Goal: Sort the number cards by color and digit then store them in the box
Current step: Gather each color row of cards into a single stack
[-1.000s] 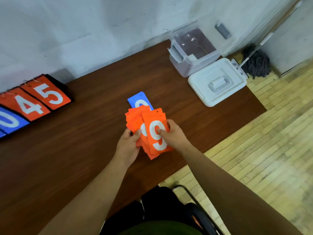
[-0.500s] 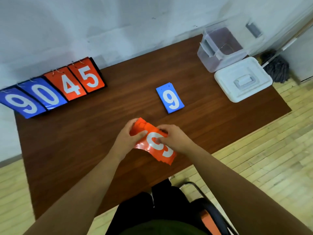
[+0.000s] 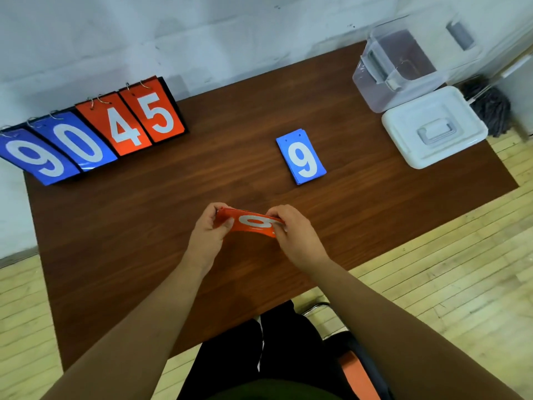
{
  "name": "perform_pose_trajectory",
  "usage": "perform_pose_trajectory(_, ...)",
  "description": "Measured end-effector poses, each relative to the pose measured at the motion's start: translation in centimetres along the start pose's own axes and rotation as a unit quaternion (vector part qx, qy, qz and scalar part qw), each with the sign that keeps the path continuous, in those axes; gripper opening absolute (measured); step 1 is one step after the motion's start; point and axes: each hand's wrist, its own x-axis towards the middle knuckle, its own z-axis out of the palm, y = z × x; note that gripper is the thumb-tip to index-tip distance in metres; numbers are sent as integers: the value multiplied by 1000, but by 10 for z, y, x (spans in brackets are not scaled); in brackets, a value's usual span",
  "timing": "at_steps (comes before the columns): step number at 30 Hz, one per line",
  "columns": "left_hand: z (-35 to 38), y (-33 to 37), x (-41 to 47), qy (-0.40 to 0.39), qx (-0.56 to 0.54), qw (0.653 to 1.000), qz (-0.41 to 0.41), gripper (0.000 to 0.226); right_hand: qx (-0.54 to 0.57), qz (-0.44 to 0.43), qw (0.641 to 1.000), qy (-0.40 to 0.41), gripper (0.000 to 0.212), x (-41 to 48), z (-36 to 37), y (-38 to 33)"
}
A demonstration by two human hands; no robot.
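Squaring: left hand point(image 3: 205, 236), right hand point(image 3: 294, 236) are pinching ends of orange plastic card stack point(image 3: 250, 224), frame centre.
Next: likely boxing in clear plastic box point(image 3: 401, 67), upper right.

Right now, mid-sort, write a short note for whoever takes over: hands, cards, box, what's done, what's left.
Left hand and right hand: each pinches one end of the orange card stack, held over the table.
Blue card stack: flat on the table, 9 on top, apart from the hands.
Box: open at the table's far right corner, no cards visible inside; lid lies beside it.
Done: colors separated into two stacks.
Left: both stacks into the box; digit order inside the stacks cannot be checked.
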Motion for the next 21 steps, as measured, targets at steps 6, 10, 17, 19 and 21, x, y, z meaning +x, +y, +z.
perform_pose_trajectory(6,0,-19,-3,11,24,1000,-18,15,-118,-69,991,11,26,-2,39,19)
perform_pose_trajectory(10,12,-18,-2,36,30,999,-15,11,-243,-48,969,-7,33,3,37,22)
perform_pose_trajectory(17,23,-17,4,30,16,999,5,15,-198,49,978,44,34,0,38,27)
perform_pose_trajectory(19,24,-18,1,14,18,1000,11,10,-109,57,991,44,36,-4,44,29)
perform_pose_trajectory(21,27,-20,-3,-9,14,1000,4,8,-29,49,998,24,41,-7,50,28)
